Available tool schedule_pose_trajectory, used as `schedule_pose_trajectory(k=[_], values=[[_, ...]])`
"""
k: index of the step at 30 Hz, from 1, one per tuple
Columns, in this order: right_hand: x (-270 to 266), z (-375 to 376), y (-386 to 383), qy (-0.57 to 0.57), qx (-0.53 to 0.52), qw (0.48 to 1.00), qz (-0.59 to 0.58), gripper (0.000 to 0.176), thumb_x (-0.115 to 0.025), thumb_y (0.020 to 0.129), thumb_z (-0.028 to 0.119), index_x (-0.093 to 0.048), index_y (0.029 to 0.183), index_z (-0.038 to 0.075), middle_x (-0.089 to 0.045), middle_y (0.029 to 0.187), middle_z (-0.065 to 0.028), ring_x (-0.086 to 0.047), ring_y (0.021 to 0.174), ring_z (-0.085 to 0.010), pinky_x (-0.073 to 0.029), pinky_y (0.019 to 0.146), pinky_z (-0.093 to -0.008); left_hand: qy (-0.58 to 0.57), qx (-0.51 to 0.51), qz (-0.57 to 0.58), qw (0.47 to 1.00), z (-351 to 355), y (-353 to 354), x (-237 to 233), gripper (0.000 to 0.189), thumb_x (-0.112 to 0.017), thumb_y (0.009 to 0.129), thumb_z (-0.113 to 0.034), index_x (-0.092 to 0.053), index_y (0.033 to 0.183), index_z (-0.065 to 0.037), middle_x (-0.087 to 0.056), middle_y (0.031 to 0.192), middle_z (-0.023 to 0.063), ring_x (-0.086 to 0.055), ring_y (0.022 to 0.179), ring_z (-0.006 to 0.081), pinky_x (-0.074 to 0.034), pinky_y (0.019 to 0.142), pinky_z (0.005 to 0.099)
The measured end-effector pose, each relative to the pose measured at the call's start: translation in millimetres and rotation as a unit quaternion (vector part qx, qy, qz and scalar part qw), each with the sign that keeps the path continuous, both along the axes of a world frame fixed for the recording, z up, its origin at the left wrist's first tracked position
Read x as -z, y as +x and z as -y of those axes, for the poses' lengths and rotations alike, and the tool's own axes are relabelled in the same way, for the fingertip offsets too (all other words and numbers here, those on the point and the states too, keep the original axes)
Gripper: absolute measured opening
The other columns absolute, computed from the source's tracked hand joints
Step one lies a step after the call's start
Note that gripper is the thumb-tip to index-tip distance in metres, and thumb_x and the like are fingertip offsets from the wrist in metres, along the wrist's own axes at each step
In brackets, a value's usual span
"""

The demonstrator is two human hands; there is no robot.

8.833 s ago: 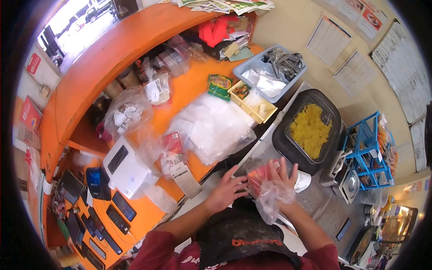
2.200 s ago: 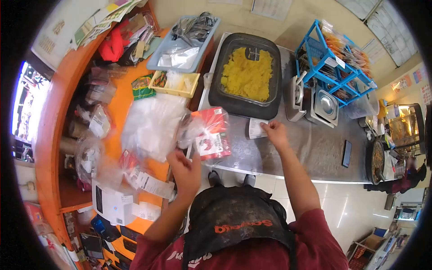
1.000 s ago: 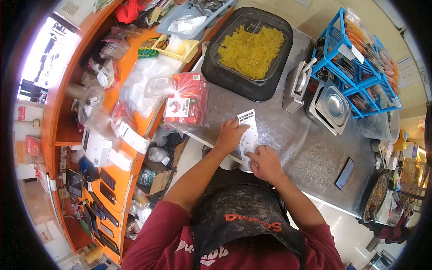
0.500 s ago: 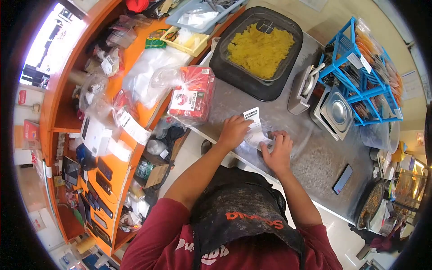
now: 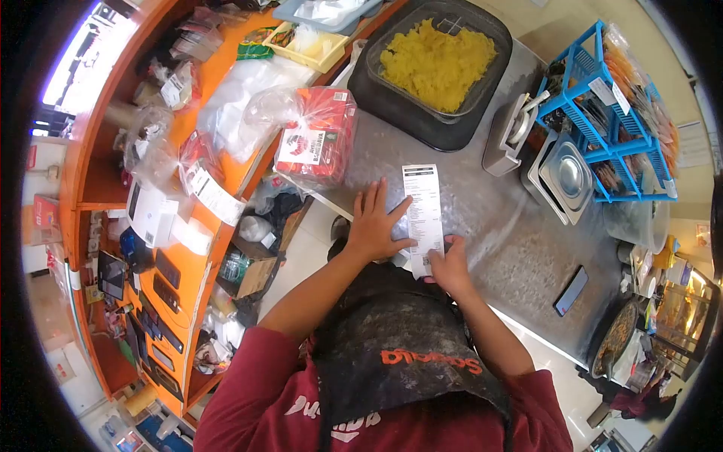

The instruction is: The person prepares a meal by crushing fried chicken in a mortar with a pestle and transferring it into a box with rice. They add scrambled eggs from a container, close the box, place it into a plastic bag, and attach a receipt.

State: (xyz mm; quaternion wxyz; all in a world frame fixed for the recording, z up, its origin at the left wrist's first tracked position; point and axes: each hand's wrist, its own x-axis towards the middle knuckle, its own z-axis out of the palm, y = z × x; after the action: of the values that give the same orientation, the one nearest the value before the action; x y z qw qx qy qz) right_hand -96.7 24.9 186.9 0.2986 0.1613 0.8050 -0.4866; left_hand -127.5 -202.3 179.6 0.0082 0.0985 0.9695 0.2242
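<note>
A long printed paper receipt [image 5: 423,200] lies flattened on the steel table in front of me. My left hand [image 5: 374,224] is open with its fingers spread, resting at the receipt's left edge; the thumb and index fingertip reach the paper. At the lower right corner, my right hand [image 5: 449,267] is closed on the receipt, thumb on top and the other fingers partly hidden. Above my left hand stands a red package in a tied clear plastic bag [image 5: 316,139], with a label on its front.
A black pan [image 5: 486,68] of yellow food stands at the back of the steel table [image 5: 520,248]. To the right are metal containers [image 5: 568,177], a blue basket rack [image 5: 595,124] and a phone [image 5: 571,291]. An orange counter [image 5: 218,132] with bagged goods and several phones runs along the left.
The receipt, curled before, now lies flat and straight. My left hand has spread its fingers and moved slightly down and left; my right hand has shifted down to the receipt's lower corner.
</note>
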Motion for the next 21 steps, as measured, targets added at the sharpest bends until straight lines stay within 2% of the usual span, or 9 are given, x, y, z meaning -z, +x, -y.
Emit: schedule_pose_trajectory(k=[1, 2, 5, 8, 11, 14, 17, 21], values=[[-17.9, 3.8, -0.2, 0.117, -0.086, 0.988, -0.045, 0.055, -0.064, 0.098, 0.016, -0.032, 0.143, 0.008, -0.061, 0.119, -0.0271, -0.071, 0.095, -0.0429, -0.062, 0.077, -0.054, -0.018, 0.006, 0.03, 0.999, -0.6, 2.5, -1.8, 0.098, -0.078, 0.071, -0.071, -0.049, 0.155, -0.029, -0.017, 0.168, 0.0298, -0.017, 0.155, 0.0478, -0.015, 0.121, 0.0667], [-32.5, 6.1, -1.3, 0.231, -0.172, 0.953, -0.09, 0.056, -0.065, 0.097, 0.021, -0.036, 0.143, 0.009, -0.061, 0.119, -0.0256, -0.069, 0.097, -0.045, -0.06, 0.081, -0.0553, -0.023, 0.007, 0.035, 0.999, -1.5, 3.0, -2.7, 0.101, -0.078, 0.069, -0.072, -0.047, 0.156, -0.03, -0.017, 0.168, 0.0295, -0.016, 0.155, 0.0479, -0.015, 0.121, 0.0672], [-54.9, 10.9, -8.5, 0.284, -0.262, 0.883, -0.268, 0.048, -0.07, 0.09, 0.028, -0.057, 0.133, 0.014, -0.061, 0.11, -0.0186, -0.062, 0.102, -0.043, -0.051, 0.088, -0.0527, -0.031, 0.007, 0.043, 0.999, -0.4, 1.8, -4.5, 0.107, -0.078, 0.067, -0.076, -0.043, 0.158, -0.033, -0.015, 0.169, 0.0288, -0.014, 0.156, 0.0482, -0.014, 0.121, 0.0684], [-35.6, 1.1, -24.8, 0.181, -0.399, 0.816, -0.378, 0.037, -0.07, 0.083, 0.02, -0.069, 0.121, 0.017, -0.058, 0.102, -0.0132, -0.057, 0.103, -0.0347, -0.048, 0.085, -0.0491, -0.026, 0.012, 0.041, 0.999, 2.2, 3.0, -7.1, 0.107, -0.078, 0.067, -0.076, -0.042, 0.158, -0.034, -0.014, 0.169, 0.0282, -0.014, 0.156, 0.048, -0.014, 0.12, 0.0691], [-23.9, -8.5, -45.6, 0.219, -0.341, 0.832, -0.378, 0.035, -0.068, 0.08, 0.016, -0.072, 0.115, 0.017, -0.056, 0.098, -0.0128, -0.056, 0.095, -0.0324, -0.045, 0.082, -0.0472, -0.024, 0.013, 0.052, 0.998, 1.4, 1.7, -8.1, 0.107, -0.078, 0.067, -0.076, -0.042, 0.159, -0.034, -0.013, 0.17, 0.027, -0.014, 0.156, 0.0472, -0.015, 0.12, 0.0698], [-27.6, -11.0, -61.4, 0.186, -0.313, 0.82, -0.442, 0.033, -0.066, 0.082, 0.018, -0.074, 0.114, 0.019, -0.056, 0.093, -0.0139, -0.059, 0.09, -0.0343, -0.048, 0.079, -0.0495, -0.027, 0.013, 0.059, 0.998, 2.5, 2.2, -6.6, 0.108, -0.078, 0.067, -0.076, -0.041, 0.159, -0.034, -0.013, 0.17, 0.0255, -0.013, 0.157, 0.0462, -0.014, 0.12, 0.0701], [-32.6, 1.5, -58.5, 0.139, -0.368, 0.825, -0.405, 0.033, -0.065, 0.082, 0.017, -0.074, 0.114, 0.019, -0.057, 0.092, -0.0146, -0.059, 0.089, -0.0348, -0.048, 0.081, -0.0499, -0.033, 0.013, 0.059, 0.998, -0.4, 0.3, -2.8, 0.11, -0.079, 0.066, -0.076, -0.04, 0.16, -0.034, -0.012, 0.171, 0.0245, -0.012, 0.157, 0.0454, -0.014, 0.12, 0.0696], [-2.8, 3.1, -82.4, 0.174, -0.301, 0.832, -0.433, 0.032, -0.064, 0.083, 0.014, -0.073, 0.113, 0.017, -0.057, 0.093, -0.015, -0.059, 0.089, -0.0354, -0.047, 0.082, -0.0495, -0.035, 0.011, 0.064, 0.997, 1.6, 1.7, -4.7, 0.112, -0.079, 0.065, -0.076, -0.038, 0.16, -0.034, -0.011, 0.171, 0.0238, -0.011, 0.157, 0.0448, -0.014, 0.121, 0.0691]])
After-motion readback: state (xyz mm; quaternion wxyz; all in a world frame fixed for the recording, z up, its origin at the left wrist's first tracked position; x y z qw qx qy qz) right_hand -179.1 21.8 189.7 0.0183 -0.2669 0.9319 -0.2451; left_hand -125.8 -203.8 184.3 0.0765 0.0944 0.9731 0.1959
